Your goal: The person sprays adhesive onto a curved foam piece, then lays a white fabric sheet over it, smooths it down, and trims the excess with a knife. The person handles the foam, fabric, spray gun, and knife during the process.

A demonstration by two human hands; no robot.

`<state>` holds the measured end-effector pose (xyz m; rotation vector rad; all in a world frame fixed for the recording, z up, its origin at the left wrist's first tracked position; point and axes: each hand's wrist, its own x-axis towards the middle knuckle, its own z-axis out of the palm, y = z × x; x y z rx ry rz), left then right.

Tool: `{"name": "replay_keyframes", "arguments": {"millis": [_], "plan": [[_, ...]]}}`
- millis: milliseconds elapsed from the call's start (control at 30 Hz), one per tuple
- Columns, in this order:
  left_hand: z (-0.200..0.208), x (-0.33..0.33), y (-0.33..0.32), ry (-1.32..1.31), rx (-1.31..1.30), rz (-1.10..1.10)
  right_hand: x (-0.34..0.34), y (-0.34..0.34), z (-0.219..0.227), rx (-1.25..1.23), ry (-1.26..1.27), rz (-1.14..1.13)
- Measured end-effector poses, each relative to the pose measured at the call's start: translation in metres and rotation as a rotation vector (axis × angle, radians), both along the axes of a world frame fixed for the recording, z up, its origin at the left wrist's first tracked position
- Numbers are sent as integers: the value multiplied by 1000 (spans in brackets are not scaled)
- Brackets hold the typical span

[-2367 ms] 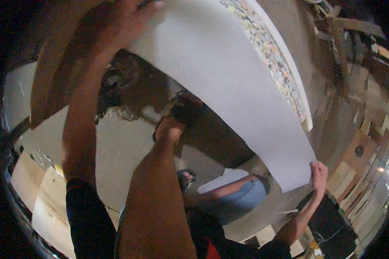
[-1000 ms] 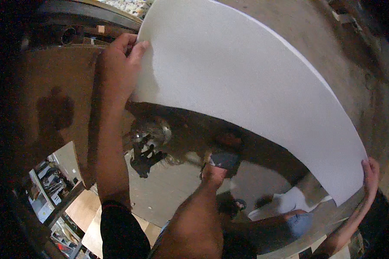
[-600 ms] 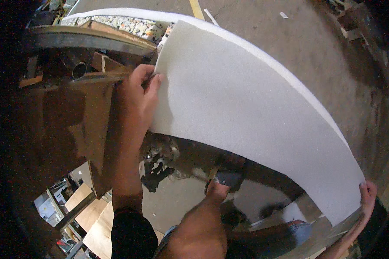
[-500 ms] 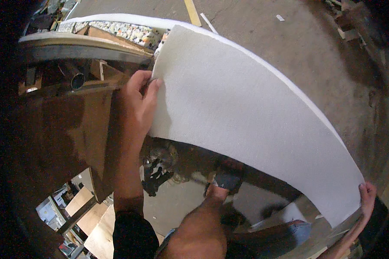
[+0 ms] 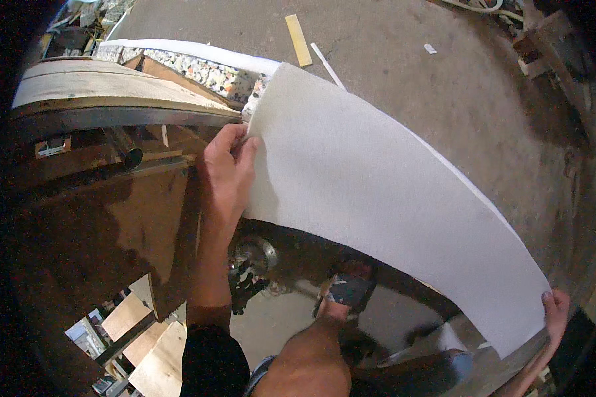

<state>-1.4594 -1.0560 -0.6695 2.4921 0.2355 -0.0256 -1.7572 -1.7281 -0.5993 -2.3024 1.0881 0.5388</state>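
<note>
I am holding a large white sheet (image 5: 384, 192) of felt-like cloth stretched out in front of me, above a bare concrete floor (image 5: 457, 79). The sheet runs from upper left to lower right and curves with the lens. My left hand (image 5: 226, 173) grips its left edge, fingers folded over the cloth, with my bare forearm rising from a dark sleeve (image 5: 212, 360) at the bottom. My right hand (image 5: 555, 316) grasps the sheet's far lower right corner, fingertips curled over the edge, close to the rim of the view. Below the sheet, my leg reaches down to a foot in a dark sandal (image 5: 351, 291) on the floor, beside a dark tangle of something I cannot make out. To my left stands a wooden frame (image 5: 119, 198) with a curved top board and a short metal pipe (image 5: 127, 152) poking out. Behind it lies a strip of speckled foam (image 5: 205, 71) with a white edge. Farther off on the floor lies a yellowish wood slat (image 5: 298, 40), beside a thin pale stick (image 5: 328, 66).
</note>
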Motion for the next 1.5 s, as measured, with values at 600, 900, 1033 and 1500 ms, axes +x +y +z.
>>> {"name": "replay_keyframes", "arguments": {"millis": [600, 900, 1033, 1500], "plan": [[-10, 6, 13, -35, 17, -27, 22, 26, 15, -21, 42, -22], [-16, 9, 4, -21, 63, -19, 17, 12, -3, -2, 5, -16], [-9, 10, 3, -56, 113, -58, 28, 33, 2, -2, -1, -60], [-4, 4, -5, -113, 410, -155, 34, 48, 16, -57, 131, 5]]}}
